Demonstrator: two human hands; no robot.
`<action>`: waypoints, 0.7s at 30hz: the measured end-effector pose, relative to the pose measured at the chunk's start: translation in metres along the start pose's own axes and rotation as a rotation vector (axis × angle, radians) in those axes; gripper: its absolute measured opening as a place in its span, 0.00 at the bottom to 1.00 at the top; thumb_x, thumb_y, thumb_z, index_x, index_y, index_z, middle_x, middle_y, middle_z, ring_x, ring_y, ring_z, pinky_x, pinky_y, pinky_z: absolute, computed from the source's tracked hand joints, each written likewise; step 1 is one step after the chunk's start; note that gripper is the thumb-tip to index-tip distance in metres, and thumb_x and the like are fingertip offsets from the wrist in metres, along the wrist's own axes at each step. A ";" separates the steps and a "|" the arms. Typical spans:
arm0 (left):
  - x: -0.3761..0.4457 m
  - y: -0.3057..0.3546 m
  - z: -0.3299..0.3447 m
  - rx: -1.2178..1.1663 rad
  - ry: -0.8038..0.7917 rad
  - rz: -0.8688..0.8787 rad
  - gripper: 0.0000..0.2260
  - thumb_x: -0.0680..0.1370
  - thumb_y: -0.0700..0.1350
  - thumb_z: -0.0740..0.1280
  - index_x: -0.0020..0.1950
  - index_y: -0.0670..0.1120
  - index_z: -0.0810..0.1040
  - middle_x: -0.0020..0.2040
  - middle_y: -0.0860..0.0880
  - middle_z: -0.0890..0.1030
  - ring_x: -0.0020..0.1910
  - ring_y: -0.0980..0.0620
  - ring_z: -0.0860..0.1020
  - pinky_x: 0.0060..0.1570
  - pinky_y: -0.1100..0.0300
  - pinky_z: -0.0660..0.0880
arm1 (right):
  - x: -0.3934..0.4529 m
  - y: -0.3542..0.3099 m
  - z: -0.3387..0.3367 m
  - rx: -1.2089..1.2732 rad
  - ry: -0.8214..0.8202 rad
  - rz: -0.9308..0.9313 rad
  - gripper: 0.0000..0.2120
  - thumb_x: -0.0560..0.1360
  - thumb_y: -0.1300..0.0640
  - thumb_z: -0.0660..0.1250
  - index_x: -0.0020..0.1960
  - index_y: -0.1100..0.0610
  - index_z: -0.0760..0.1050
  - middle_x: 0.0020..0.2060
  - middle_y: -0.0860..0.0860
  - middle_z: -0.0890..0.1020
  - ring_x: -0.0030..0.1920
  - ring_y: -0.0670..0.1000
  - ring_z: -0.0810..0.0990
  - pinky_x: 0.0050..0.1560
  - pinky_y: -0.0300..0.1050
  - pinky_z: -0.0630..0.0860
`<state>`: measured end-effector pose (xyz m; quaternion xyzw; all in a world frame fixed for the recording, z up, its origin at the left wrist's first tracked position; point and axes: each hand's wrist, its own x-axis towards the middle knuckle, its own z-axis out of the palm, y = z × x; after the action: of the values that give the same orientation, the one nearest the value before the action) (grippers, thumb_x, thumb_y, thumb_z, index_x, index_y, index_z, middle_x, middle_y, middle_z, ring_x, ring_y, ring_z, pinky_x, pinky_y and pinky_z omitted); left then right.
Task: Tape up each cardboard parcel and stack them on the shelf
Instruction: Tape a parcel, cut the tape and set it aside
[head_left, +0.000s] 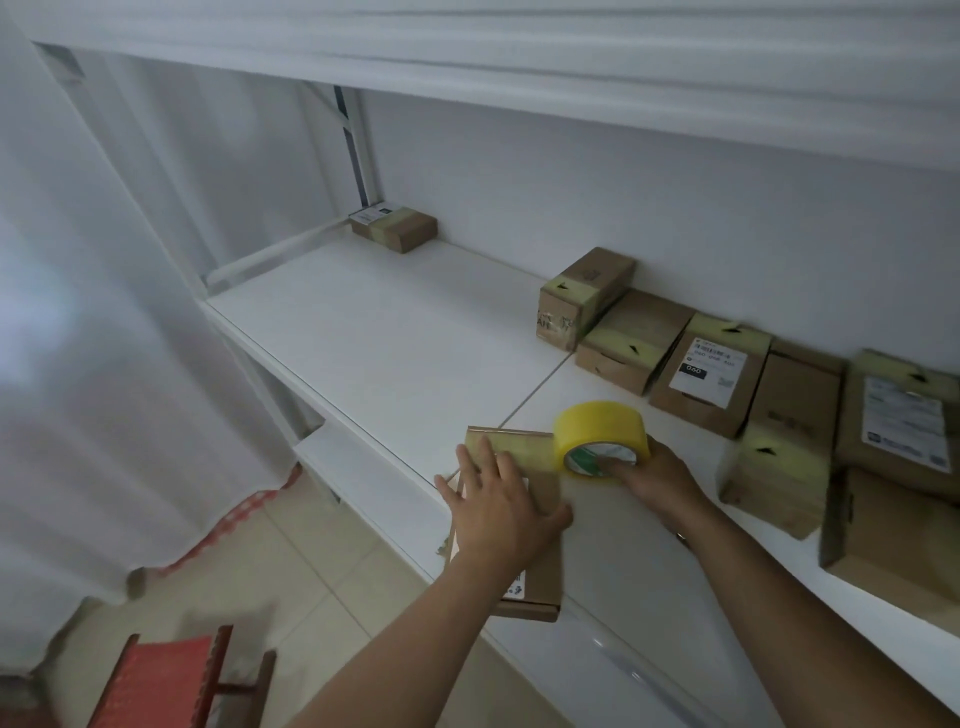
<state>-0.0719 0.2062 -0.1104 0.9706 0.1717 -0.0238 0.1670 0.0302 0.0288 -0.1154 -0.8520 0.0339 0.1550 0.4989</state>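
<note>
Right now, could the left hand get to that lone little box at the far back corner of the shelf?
Probably, with a stretch: bare shelf lies between the left hand and that box.

My left hand (498, 499) hides most of the parcel's (540, 582) label; the right edge cuts the rightmost boxes (904, 415).

flat brown parcel (540, 545) at shelf (395, 343) front edge, yellow tape roll (600, 434) upright beside it, strip seemingly across its far end
</note>
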 end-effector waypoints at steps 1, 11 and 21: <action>0.000 0.000 -0.001 -0.012 -0.024 -0.011 0.44 0.70 0.74 0.61 0.74 0.44 0.60 0.81 0.44 0.47 0.80 0.40 0.42 0.73 0.34 0.50 | -0.001 -0.002 0.000 -0.006 0.003 -0.013 0.23 0.71 0.46 0.75 0.65 0.48 0.76 0.57 0.52 0.81 0.58 0.57 0.79 0.59 0.52 0.76; 0.013 -0.048 -0.052 -1.147 -0.211 -0.160 0.21 0.69 0.57 0.65 0.60 0.53 0.79 0.56 0.48 0.82 0.51 0.51 0.81 0.52 0.54 0.77 | -0.019 -0.091 0.013 0.109 -0.219 -0.315 0.16 0.70 0.46 0.73 0.52 0.53 0.75 0.34 0.47 0.79 0.33 0.48 0.75 0.38 0.44 0.70; 0.034 -0.068 -0.081 -1.230 -0.369 -0.137 0.37 0.66 0.48 0.76 0.71 0.56 0.63 0.62 0.41 0.79 0.55 0.39 0.83 0.54 0.44 0.81 | -0.012 -0.134 0.060 -0.084 -0.315 -0.547 0.24 0.71 0.47 0.76 0.63 0.48 0.71 0.47 0.50 0.73 0.43 0.48 0.74 0.49 0.44 0.74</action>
<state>-0.0645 0.3047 -0.0587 0.6643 0.1841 -0.0981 0.7178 0.0332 0.1461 -0.0262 -0.8148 -0.2804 0.1465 0.4858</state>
